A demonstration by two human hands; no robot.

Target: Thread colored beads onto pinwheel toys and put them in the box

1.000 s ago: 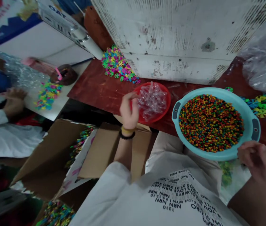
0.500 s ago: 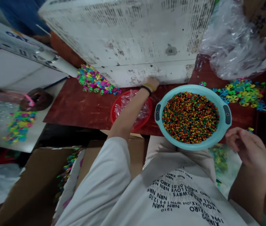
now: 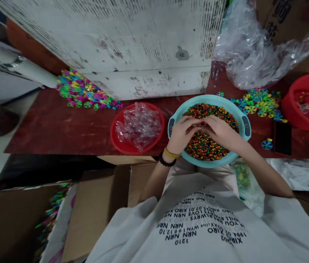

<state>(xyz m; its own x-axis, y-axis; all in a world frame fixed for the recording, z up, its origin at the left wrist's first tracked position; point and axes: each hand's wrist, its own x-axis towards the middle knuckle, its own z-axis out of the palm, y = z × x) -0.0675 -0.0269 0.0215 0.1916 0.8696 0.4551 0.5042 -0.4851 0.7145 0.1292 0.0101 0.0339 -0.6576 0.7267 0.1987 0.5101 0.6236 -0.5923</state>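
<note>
A light blue basin [image 3: 212,98] with grey handles holds small round multicoloured balls [image 3: 205,151], perhaps candies. Over these balls my left hand [image 3: 180,134] and my right hand [image 3: 221,133] meet, with fingers curled and fingertips close together. Whatever lies between the fingers is hidden or too small to make out. To the left of the basin is a red bowl [image 3: 114,137] filled with clear plastic tubes [image 3: 140,124].
Colourful small plastic wheel toys lie in a left pile [image 3: 88,91] and a right pile [image 3: 258,102]. Behind the bowl stands a large white box [image 3: 149,47]. A phone [image 3: 282,138], a red tub [image 3: 288,104] and crumpled clear plastic [image 3: 247,54] are at the right.
My left hand has come from beside the white box, behind the red bowl, to the basin. My right hand has moved in from the basin's right side. The view has shifted rightward.
</note>
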